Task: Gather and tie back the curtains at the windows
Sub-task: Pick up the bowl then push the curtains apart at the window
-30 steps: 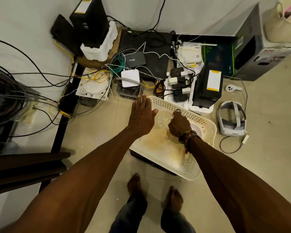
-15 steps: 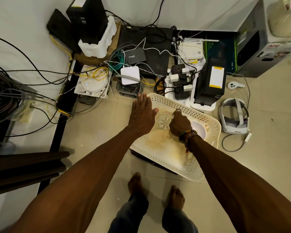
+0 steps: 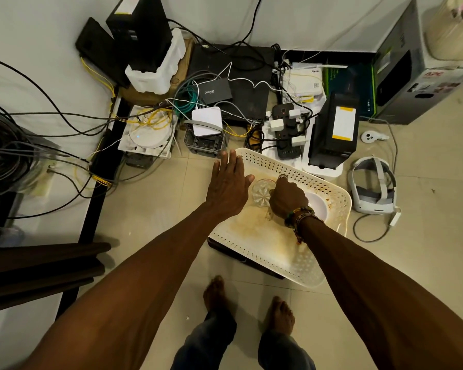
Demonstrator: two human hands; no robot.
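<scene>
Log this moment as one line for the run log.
left hand: open, over left edge of tray | right hand: grips clear glass in tray | curtains: not in view

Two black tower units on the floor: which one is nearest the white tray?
The black unit with the white-and-yellow label, just beyond the tray's far rim, beside the power strip. The other black unit stands in white foam at the back left.

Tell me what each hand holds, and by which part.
The right hand grips a clear glass at the white tray, curled round its side; the exact contact is hidden. The left hand is flat and holds nothing.
</scene>
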